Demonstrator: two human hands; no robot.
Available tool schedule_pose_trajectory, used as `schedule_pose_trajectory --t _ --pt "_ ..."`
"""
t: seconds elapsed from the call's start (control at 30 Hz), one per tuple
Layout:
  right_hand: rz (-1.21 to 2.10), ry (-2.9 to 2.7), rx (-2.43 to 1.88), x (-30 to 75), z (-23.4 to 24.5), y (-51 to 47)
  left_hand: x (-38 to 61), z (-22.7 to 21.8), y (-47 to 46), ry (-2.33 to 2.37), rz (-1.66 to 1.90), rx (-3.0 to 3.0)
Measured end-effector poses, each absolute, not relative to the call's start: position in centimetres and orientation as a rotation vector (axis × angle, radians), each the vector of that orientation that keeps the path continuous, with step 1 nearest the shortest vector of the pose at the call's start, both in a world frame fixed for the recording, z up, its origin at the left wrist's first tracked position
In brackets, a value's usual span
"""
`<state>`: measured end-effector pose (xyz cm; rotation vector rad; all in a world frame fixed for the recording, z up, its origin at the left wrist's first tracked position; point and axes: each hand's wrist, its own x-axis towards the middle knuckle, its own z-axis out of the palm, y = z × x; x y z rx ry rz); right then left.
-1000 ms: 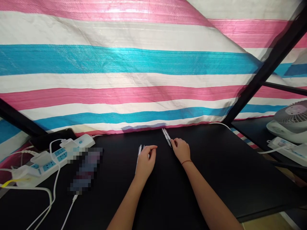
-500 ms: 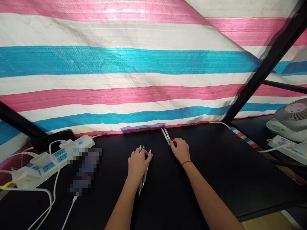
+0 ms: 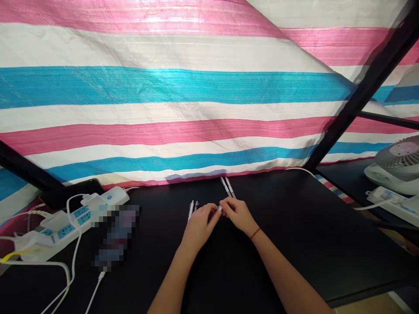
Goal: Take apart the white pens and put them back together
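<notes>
Pinching from both sides: a small silvery cylindrical piece (image 3: 220,209), gripped at the curled fingertips of a bare left hand (image 3: 199,227) and a bare right hand (image 3: 238,214). Both hands half closed, palms down, fingers converging; which hand is bearing the grip, impossible to tell. Forearms angling inward over a matte black tabletop (image 3: 294,248), seemingly so that the fingertips can meet on so small a piece. Encircling the right wrist: a thin red cord bracelet (image 3: 255,233).

Lying just ahead of the hands: two slim white-and-silver pens (image 3: 228,187), side by side and nearly touching, apparently kept together as a pair. Lying beside the left hand: two more slim pens (image 3: 191,209), only their ends showing past the hand.

Sitting well to the left, apparently to keep it away from the pens: a white power strip with blue socket panels (image 3: 70,220), trailing white cables (image 3: 74,244). Lying beside it: a pixel-blurred object (image 3: 116,231), unidentifiable. Hanging behind: a pink, white and blue striped woven tarpaulin (image 3: 163,91), draped over black metal frame bars (image 3: 369,83), seemingly screening the table. Sitting low at right: a grey-and-white desk fan (image 3: 401,163).
</notes>
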<state>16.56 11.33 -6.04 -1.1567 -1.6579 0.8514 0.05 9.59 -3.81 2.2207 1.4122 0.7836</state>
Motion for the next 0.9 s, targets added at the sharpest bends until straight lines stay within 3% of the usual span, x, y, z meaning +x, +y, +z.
schedule_pose_trajectory --t 0.27,0.6,0.9 --pt "0.739 -1.419 -1.247 17.9 -6.0 11.8 -0.4 -4.1 10.1 1.466 0.709 2.192" --pt "0.979 -1.526 -1.087 17.6 -5.6 11.5 -0.3 -4.4 10.3 1.818 0.466 2.325" --pt "0.846 -1.333 -1.216 17.6 -5.7 11.8 -0.3 -4.4 10.2 1.599 0.655 2.283"
